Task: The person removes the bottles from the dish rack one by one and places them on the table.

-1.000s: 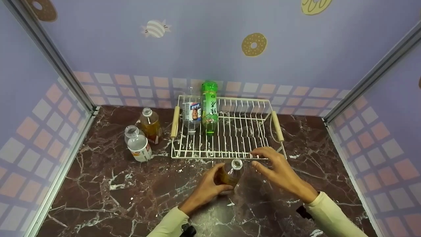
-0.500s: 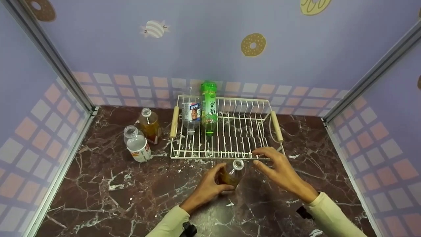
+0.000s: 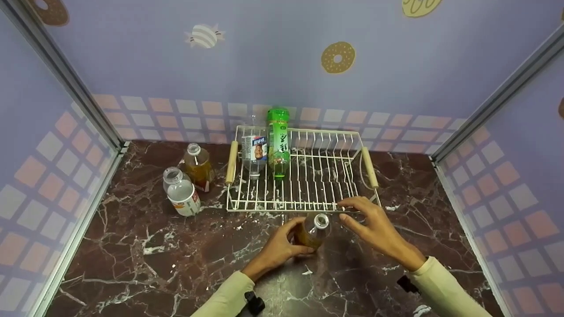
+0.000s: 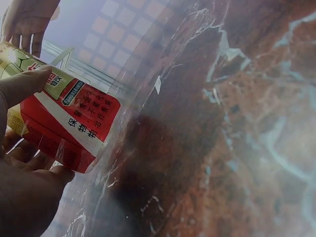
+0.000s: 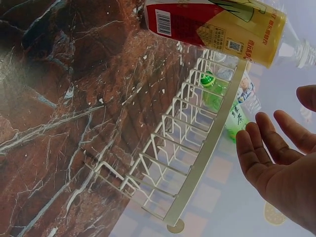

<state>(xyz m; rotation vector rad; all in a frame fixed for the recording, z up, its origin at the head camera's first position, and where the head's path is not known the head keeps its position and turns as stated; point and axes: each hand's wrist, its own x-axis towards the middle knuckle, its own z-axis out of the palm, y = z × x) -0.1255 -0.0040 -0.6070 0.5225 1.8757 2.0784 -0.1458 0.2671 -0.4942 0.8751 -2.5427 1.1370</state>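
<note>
My left hand point(image 3: 278, 247) grips a capless bottle point(image 4: 74, 111) with a red and yellow label, thumb on one side and fingers round the other. In the head view its open mouth points up towards me, in front of a white wire dish rack point(image 3: 308, 204). Whether its base touches the counter, I cannot tell. To the right of the bottle, my right hand point(image 3: 374, 228) hovers by the rack's front edge, fingers spread and holding nothing. Lying in the rack's left part are a clear bottle point(image 3: 255, 152) and a green bottle point(image 3: 279, 141), both neck-down towards me.
Two more capless bottles stand left of the rack: an amber-looking one point(image 3: 200, 169) and a clear one with a white label point(image 3: 183, 193). Wooden handles point(image 3: 370, 169) flank the rack. Patterned walls point(image 3: 282, 53) enclose the dark marbled counter point(image 3: 176, 264) on three sides.
The bottle in my left hand has shifted slightly right and tilted a little, its mouth nearer my right hand. My right hand stays almost still. The head view has drifted slightly.
</note>
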